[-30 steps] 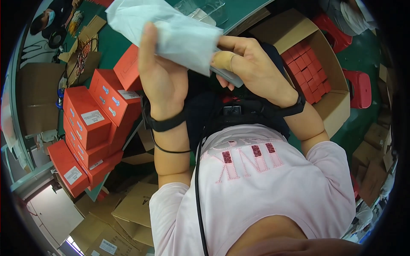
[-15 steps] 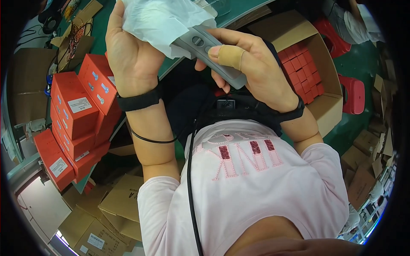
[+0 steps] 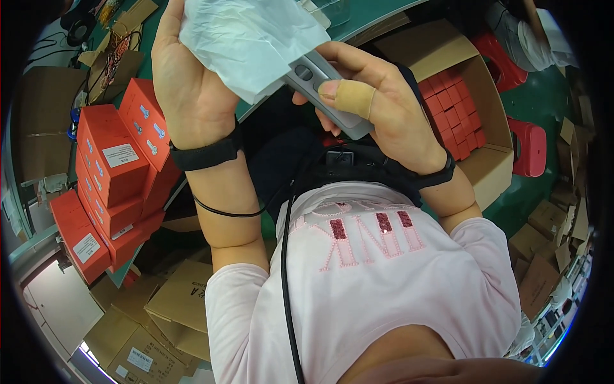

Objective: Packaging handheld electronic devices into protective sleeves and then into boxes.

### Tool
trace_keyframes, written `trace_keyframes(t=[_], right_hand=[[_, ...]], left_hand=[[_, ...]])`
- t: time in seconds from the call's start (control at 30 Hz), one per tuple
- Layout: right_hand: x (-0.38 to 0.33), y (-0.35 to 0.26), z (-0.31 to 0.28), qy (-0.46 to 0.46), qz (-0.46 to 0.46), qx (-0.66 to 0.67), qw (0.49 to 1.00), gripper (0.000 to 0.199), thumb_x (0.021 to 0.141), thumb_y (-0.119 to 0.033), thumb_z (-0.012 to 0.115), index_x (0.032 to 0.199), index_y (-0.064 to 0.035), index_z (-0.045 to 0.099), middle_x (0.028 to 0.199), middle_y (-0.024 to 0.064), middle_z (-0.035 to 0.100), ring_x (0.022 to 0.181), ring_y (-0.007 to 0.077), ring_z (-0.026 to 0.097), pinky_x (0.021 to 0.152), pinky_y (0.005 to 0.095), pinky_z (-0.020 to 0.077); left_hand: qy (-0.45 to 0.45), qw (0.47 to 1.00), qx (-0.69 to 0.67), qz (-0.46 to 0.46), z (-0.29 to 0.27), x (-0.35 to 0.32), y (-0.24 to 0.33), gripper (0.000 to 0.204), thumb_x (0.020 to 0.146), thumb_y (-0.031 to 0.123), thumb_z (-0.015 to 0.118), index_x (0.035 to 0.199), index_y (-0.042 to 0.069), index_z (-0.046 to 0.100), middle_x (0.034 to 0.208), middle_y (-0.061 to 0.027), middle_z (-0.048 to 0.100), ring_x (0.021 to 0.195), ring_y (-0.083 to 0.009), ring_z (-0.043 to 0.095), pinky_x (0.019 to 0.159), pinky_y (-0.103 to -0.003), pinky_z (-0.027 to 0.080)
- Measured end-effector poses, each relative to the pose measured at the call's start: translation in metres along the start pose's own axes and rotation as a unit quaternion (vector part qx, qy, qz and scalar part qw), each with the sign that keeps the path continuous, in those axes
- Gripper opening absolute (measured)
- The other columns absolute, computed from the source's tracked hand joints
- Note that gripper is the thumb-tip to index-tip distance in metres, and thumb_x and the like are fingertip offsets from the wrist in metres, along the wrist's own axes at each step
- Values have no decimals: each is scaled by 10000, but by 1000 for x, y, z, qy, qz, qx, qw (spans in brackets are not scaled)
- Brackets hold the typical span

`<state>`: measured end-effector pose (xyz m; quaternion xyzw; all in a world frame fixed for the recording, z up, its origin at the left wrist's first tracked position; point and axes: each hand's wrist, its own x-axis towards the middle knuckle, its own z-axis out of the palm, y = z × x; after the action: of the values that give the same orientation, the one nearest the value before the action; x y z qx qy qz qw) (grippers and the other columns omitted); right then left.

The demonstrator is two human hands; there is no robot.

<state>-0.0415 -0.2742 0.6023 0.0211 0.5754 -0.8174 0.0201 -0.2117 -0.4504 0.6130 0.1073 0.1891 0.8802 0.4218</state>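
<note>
My right hand (image 3: pixel 377 96) is closed round a long grey handheld device (image 3: pixel 313 73) with an oval button on its upper face. A tan bandage wraps the thumb, which presses on that face. The far part of the device is inside a thin, wrinkled white bag (image 3: pixel 249 48), so its full shape is hidden. My left hand (image 3: pixel 192 80) supports the bag from the left side, palm turned up. Its fingers are mostly behind the bag and past the upper edge of the picture.
Red printed boxes (image 3: pixel 115 153) are stacked at the left on the green table's edge. To the right stands an open carton (image 3: pixel 492 121) filled with small red boxes (image 3: pixel 451 109). Red stools (image 3: pixel 527 147) stand beyond it. Brown cartons (image 3: pixel 179 301) lie at lower left.
The white bag has come further down over the grey device, covering more of it. Both hands have shifted only slightly.
</note>
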Motion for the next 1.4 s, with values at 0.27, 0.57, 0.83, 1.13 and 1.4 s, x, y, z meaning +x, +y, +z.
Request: trace_keyframes(t=[0.27,0.57,0.83,1.13,1.4], right_hand=[[-6,5,0,-30,13,59,998,633,882,-275,629,1417,11,447,1062,160,655,766,141,617,715,279,517],[-8,16,0,-20,-17,66,997,669,874,-295,648,1425,12,426,1101,168,634,786,147,618,731,289,525],[-9,19,-2,-16,-17,57,998,683,865,-303,655,1426,11,424,1094,174,629,796,154,622,745,293,528],[-13,21,-3,-60,29,127,990,658,890,-368,600,1370,64,470,1053,198,643,699,172,631,663,274,516],[-18,37,0,-70,61,133,987,633,928,-324,611,1419,40,448,1072,184,649,731,157,628,677,272,510]], left_hand=[[-65,995,63,31,-23,10,22,438,1098,243,341,1388,-64,458,1377,-267,550,1197,-407,604,1036,-542,520],[-51,996,54,50,-31,7,16,425,1100,200,309,1410,-68,423,1388,-273,536,1229,-405,584,1069,-573,485],[-104,993,-40,34,-24,6,18,434,1100,213,303,1405,-61,448,1429,-233,522,1323,-362,514,1149,-483,407],[-92,995,-5,39,-36,-2,12,442,1101,236,328,1407,-60,447,1436,-226,521,1333,-357,504,1168,-486,379],[-3,998,-19,67,-64,-24,-6,376,1089,188,356,1336,-48,513,1320,-209,606,1207,-339,603,1069,-481,490]])
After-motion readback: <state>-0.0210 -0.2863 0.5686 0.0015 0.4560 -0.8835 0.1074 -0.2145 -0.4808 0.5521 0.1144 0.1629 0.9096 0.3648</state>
